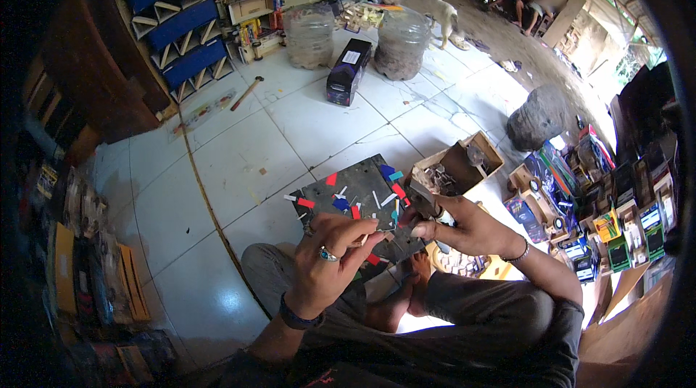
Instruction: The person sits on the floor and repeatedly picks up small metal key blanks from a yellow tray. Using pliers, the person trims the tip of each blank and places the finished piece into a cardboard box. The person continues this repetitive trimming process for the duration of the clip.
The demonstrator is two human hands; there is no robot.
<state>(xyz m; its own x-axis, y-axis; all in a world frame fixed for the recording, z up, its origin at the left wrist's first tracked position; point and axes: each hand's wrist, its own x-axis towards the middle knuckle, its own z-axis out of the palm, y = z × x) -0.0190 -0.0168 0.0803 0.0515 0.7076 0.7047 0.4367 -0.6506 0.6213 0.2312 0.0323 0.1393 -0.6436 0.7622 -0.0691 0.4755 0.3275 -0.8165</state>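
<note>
In front of my crossed legs lies a dark board (324, 192) strewn with red, blue, white and teal scraps. Over its near part my left hand (330, 261) is closed, thumb and fingertips pinching a small pale piece (359, 242) whose kind I cannot make out. My right hand (467, 227), at the board's right side, is closed around a dark metal tool (425, 198). Its fingers cover much of this tool, so its exact kind is unclear. The two hands are apart, with the fingertips facing each other.
Beyond my right hand stands a wooden box (495, 160) of small pieces; a yellow tray (500, 270) sits below that hand. A hammer (247, 93), a dark carton (348, 73) and cut plastic bottles (308, 36) stand or lie farther off. Small boxed goods (616, 225) crowd the right.
</note>
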